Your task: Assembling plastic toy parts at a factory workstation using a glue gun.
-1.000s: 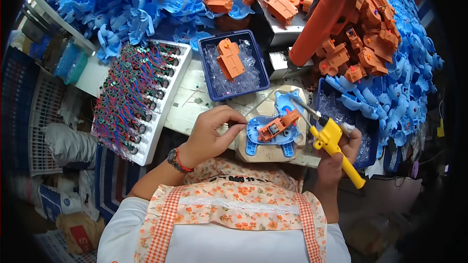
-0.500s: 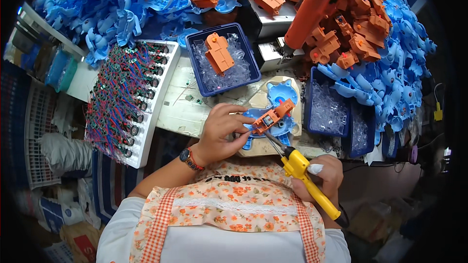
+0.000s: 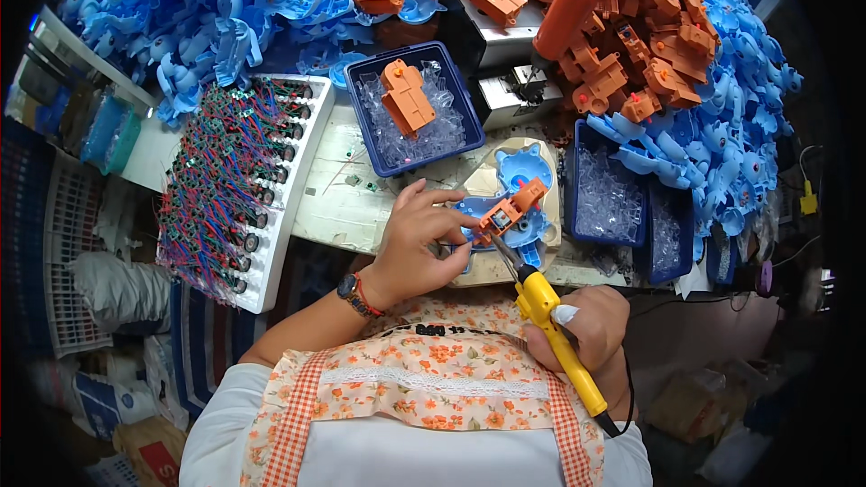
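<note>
1. The yellow soldering tool [image 3: 549,309] is gripped by the right hand [image 3: 586,329]; its fingers are closed around the handle, well behind the metal tip [image 3: 507,255], presumably so that skin is kept clear of heat.
2. The tip is angled up and leftward from the right fingers, to the near end of the orange housing [image 3: 512,206]; whether contact is made cannot be told.
3. The left hand [image 3: 410,243] is held with thumb and forefinger bent toward each other, their tips only slightly parted, just beside that same end. Whether a fine wire is pinched there, or the housing is touched, cannot be told; steadying is the likely reason for the placement.
4. The orange housing is set just right of the left fingertips, aslant on the blue shell [image 3: 523,169], with its opening turned up, so that the inside can be reached.
5. The shell is laid on a tan block [image 3: 553,233], by which it is probably kept from sliding.
6. To the left of the left fingers, wired parts [image 3: 212,185] are massed on a white foam tray [image 3: 285,207], within easy reach.
7. Beyond the left fingers, a dark blue bin [image 3: 433,160] is placed, with another orange housing [image 3: 408,99] rested on its clear pieces, apparently kept handy.
</note>
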Demonstrator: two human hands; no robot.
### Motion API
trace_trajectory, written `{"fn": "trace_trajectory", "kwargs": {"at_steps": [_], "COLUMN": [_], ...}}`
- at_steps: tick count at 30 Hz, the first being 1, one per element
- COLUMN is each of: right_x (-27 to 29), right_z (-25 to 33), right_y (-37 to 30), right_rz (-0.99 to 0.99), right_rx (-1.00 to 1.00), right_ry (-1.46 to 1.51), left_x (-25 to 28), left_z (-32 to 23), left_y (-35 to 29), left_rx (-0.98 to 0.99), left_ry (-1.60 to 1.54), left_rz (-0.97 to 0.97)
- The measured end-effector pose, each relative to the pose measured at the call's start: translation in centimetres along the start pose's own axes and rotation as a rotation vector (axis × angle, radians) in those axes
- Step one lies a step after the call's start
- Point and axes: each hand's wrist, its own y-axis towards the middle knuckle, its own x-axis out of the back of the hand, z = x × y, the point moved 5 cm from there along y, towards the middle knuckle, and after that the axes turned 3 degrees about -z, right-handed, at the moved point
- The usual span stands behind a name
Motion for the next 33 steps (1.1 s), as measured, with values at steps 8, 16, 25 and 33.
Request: {"fn": "trace_trajectory", "kwargs": {"at_steps": [8, 16, 25, 33], "right_x": [-0.31, -0.35, -0.22, -0.26], "right_z": [-0.05, -0.2, -0.12, -0.16], "right_y": [-0.23, -0.34, -0.43, -0.65], "right_rz": [-0.018, -0.001, -0.023, 0.001], "right_rx": [-0.008, 0.0, -0.003, -0.008], "right_ry": [-0.003, 0.003, -0.003, 0.01], "left_x": [0.0, 0.02, 0.05, 0.03], "left_z": [-0.09, -0.2, -0.35, -0.4], "left_y": [0.14, 0.25, 0.42, 0.46], "left_rx": [0.029, 0.034, 0.052, 0.05], "left_ry": [-0.001, 0.004, 0.01, 0.019], "left_rz": [0.027, 0.063, 0.082, 0.078]}}
